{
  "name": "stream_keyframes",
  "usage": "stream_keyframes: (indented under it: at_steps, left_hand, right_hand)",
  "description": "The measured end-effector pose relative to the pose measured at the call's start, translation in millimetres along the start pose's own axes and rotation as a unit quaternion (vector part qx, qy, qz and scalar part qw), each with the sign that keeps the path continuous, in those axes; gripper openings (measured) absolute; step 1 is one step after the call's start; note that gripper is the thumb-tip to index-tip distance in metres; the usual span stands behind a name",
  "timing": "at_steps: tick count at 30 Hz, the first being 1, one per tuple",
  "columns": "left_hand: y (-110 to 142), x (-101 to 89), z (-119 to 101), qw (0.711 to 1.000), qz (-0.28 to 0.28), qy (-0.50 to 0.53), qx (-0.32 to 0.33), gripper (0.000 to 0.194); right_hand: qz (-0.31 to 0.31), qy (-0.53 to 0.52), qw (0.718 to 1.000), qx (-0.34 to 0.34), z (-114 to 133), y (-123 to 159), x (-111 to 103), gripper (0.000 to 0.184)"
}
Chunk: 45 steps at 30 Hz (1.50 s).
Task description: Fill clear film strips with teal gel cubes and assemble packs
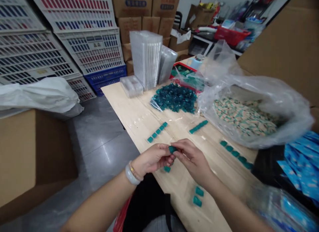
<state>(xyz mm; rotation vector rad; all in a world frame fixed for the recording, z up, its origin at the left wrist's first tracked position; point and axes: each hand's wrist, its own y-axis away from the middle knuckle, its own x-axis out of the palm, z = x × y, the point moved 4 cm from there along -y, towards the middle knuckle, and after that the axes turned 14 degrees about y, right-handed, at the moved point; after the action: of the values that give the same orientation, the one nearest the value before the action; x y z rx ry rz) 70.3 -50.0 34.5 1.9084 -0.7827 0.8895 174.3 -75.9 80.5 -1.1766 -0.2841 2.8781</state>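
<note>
At the near edge of the pale wooden worktop (139, 120), the left hand (152, 159) and the right hand (191, 159) are close together and pinch one small teal pod (172, 149) between their fingers. This pod is square and a little shiny. The left hand's fingers are curled and hold it from 9 o'clock, and the right hand's fingers are bent over it from 3 o'clock. The left wrist wears a white bangle (132, 176). Just under the hands, at 6 o'clock, lies a single pod (167, 169). Short pod rows (157, 132) lie at 11 o'clock, 1 o'clock and 3 o'clock from the hands. A heap of pods (174, 98) lies on plastic at 12 o'clock, and a clear bag of wrapped packets (245, 117) sits at 2 o'clock.
</note>
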Motion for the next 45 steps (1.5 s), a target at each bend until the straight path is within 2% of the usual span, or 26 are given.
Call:
stream_keyframes:
  at_steps: [3,5,6,7,9,10,11,12,13,14,16,21,25,28,31,34,35,37,38,41,43,45]
  left_hand:
    - [-0.6,-15.8,-35.1,0.999,0.016,-0.026,-0.014,0.014]
    - [-2.1,-32.4,-63.2,0.985,-0.031,-0.154,0.065,0.015]
    - [-1.8,-41.6,-78.0,0.955,-0.077,-0.253,0.134,0.017]
    - [-0.2,-50.4,-91.7,0.899,-0.132,-0.360,0.212,0.019]
    - [4.5,-64.6,-108.7,0.730,-0.230,-0.549,0.337,0.023]
    - [5.3,-71.1,-110.7,0.645,-0.259,-0.617,0.368,0.026]
    - [4.2,-77.6,-109.6,0.579,-0.273,-0.668,0.379,0.028]
    - [2.1,-84.3,-106.8,0.533,-0.277,-0.705,0.377,0.030]
    - [-0.2,-90.4,-103.8,0.505,-0.277,-0.729,0.370,0.030]
    - [-2.1,-95.3,-101.1,0.489,-0.272,-0.745,0.363,0.029]
    - [-4.4,-100.4,-98.8,0.482,-0.259,-0.759,0.354,0.028]
    - [-6.7,-96.8,-105.6,0.501,-0.214,-0.766,0.342,0.030]
    - [-11.5,-96.8,-107.7,0.506,-0.199,-0.769,0.336,0.031]
    - [-11.0,-98.8,-104.9,0.509,-0.190,-0.770,0.336,0.031]
    - [-6.3,-92.5,-110.3,0.510,-0.180,-0.755,0.371,0.033]
    - [-15.1,-73.2,-138.0,0.515,-0.181,-0.721,0.427,0.029]
    - [-25.1,-64.8,-151.4,0.518,-0.178,-0.714,0.436,0.027]
    - [-56.4,-47.4,-177.8,0.521,-0.147,-0.725,0.425,0.026]
    - [-75.1,-39.8,-189.0,0.511,-0.129,-0.746,0.407,0.026]
    - [-124.4,-27.3,-209.9,0.443,-0.115,-0.826,0.328,0.021]
    - [-140.5,-25.8,-214.1,0.406,-0.119,-0.857,0.294,0.016]
    - [-142.3,-25.8,-213.4,0.394,-0.109,-0.863,0.298,0.014]
  right_hand:
    - [0.081,-0.017,0.996,-0.019,-1.0,-39.8,12.4,0.015]
    - [0.099,-0.031,0.995,-0.008,-8.3,-69.9,23.4,0.013]
    - [0.097,-0.029,0.995,-0.002,-13.5,-86.7,30.4,0.012]
    - [0.085,-0.014,0.996,0.001,-19.2,-104.3,38.2,0.011]
    - [0.059,0.056,0.997,-0.016,-30.0,-139.1,56.5,0.009]
    - [0.054,0.102,0.993,-0.038,-34.3,-154.6,66.7,0.009]
    - [0.059,0.147,0.985,-0.063,-38.1,-168.0,77.0,0.011]
    - [0.071,0.185,0.976,-0.089,-41.6,-178.7,86.6,0.013]
    - [0.090,0.215,0.966,-0.111,-44.8,-186.7,94.8,0.015]
    - [0.111,0.238,0.956,-0.130,-47.6,-192.0,100.9,0.017]
    - [0.147,0.273,0.937,-0.159,-51.1,-196.6,106.5,0.019]
    - [0.199,0.333,0.895,-0.221,-49.6,-193.8,105.7,0.018]
    - [0.197,0.325,0.903,-0.199,-53.2,-189.8,107.5,0.017]
    - [0.167,0.302,0.921,-0.179,-55.8,-184.1,100.6,0.023]
    - [0.081,0.276,0.946,-0.149,-61.8,-183.3,75.0,0.031]
    - [-0.018,0.279,0.958,-0.063,-81.4,-192.3,43.2,0.025]
    - [-0.028,0.289,0.956,-0.034,-89.5,-196.4,37.2,0.025]
    - [-0.005,0.325,0.946,0.001,-103.1,-204.4,35.8,0.023]
    - [0.013,0.348,0.937,0.011,-107.9,-207.4,38.9,0.022]
    - [0.037,0.404,0.914,0.032,-114.6,-211.1,51.7,0.019]
    - [0.031,0.409,0.911,0.036,-115.4,-210.3,58.2,0.018]
    - [0.016,0.389,0.920,0.043,-116.7,-208.1,60.2,0.019]
